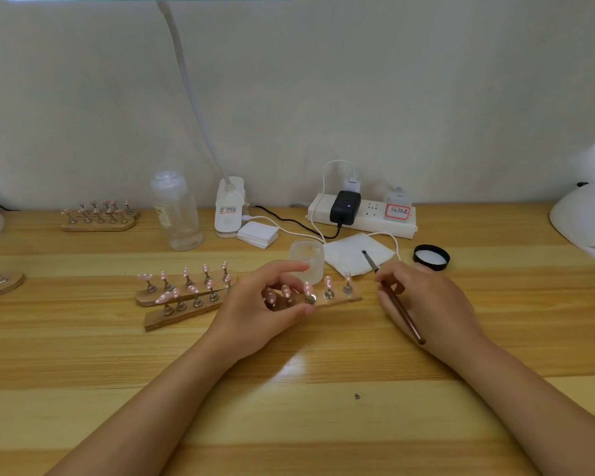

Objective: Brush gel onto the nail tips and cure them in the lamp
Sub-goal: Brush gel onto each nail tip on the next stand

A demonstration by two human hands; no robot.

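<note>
Nail tips (308, 287), pink, stand on pegs along a wooden strip (337, 298) at mid-desk (289, 407). My left hand (265, 304) has its grip clamped on the strip's left end, thumb under the front edge, fingers curled over the pegs; the index finger stretches out above them. My right hand (426, 300) pinches the brush (397, 304) low on its handle; the bristle end points up and away over a white wipe (354, 257), clear of the tips.

Step in hand, as I judge it: brushing, between strokes. Bristles are off the work. I cannot tell whether they carry gel; they are too small here.

A frosted cup (307, 261) sits just behind the strip, a black lid (431, 257) to the right. The white shape at far right may be the lamp (584, 218); only its edge shows.

Next move calls for tilting the bristles down onto one tip, with the left grip holding the strip steady. Two more strips (182, 300) of tips lie just left, overlapping.
</note>
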